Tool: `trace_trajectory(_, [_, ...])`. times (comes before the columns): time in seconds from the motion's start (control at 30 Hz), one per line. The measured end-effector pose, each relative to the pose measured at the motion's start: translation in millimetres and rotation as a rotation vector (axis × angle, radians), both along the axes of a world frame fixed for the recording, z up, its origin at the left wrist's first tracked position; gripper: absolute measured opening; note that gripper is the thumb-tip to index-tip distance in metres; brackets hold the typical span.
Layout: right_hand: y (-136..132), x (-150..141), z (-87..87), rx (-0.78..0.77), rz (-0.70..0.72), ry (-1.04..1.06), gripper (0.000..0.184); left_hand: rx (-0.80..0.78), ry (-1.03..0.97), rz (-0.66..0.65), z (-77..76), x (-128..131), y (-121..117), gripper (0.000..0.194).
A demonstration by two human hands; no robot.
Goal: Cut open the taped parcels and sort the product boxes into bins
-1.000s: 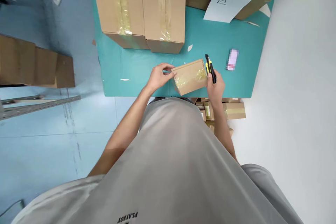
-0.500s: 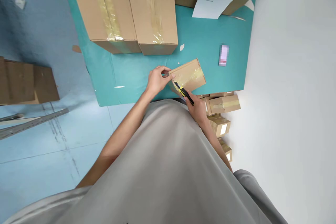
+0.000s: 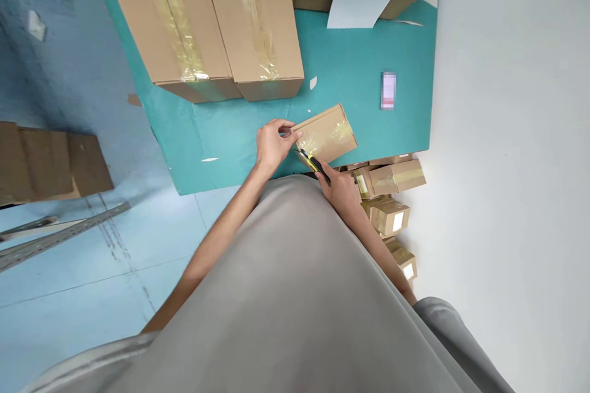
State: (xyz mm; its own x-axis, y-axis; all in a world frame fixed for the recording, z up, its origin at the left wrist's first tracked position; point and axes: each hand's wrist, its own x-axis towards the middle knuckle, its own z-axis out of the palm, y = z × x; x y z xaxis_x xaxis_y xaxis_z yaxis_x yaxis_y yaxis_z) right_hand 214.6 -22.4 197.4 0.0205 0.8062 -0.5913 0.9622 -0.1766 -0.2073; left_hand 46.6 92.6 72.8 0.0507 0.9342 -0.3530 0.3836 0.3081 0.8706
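the taped box (image 3: 326, 134), insides hidden, is at three o'clock from the left hand (image 3: 273, 144) pinching it; the right hand (image 3: 342, 190) grips a cutter (image 3: 319, 167).

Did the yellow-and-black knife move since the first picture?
Yes, the knife moved left over the table, from the right end of the small box to its left end.
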Motion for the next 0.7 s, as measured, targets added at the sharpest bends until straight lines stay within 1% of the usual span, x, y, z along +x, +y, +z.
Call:
trace_trajectory(0.13, [-6,-6,11.4,-0.130,0.066,-0.114,0.053,-0.016,-0.015,0.045,0.8,3,-4,0.025])
trace_trajectory(0.27, [-21,0,26.5,-0.201,0.069,-0.134,0.051,-0.002,-0.055,0.079,-2.6,5,-8,0.024])
trace_trajectory(0.33, [-29,11,34.2,-0.160,0.037,-0.085,0.050,0.018,-0.080,0.076,-5.3,5,-11,0.026])
trace_trajectory(0.37, [-32,18,36.4,-0.108,0.008,-0.044,0.050,0.029,-0.094,0.073,-6.6,6,-13,0.027])
trace_trajectory(0.43, [-32,38,34.8,0.063,-0.083,0.056,0.050,0.052,-0.113,0.071,-8.6,7,-19,0.033])
trace_trajectory(0.5, [-24,62,22.8,0.277,-0.211,0.124,0.054,0.070,-0.113,0.070,-9.6,9,-25,0.043])
trace_trajectory(0.57, [-8,86,2.0,0.428,-0.313,0.140,0.060,0.080,-0.098,0.062,-9.4,11,-30,0.056])
trace_trajectory(0.63, [10,105,-22.6,0.480,-0.346,0.143,0.066,0.085,-0.072,0.041,-7.7,12,-32,0.063])
trace_trajectory(0.7, [26,116,-45.0,0.467,-0.359,0.176,0.069,0.100,-0.025,0.015,-3.1,14,-32,0.064])
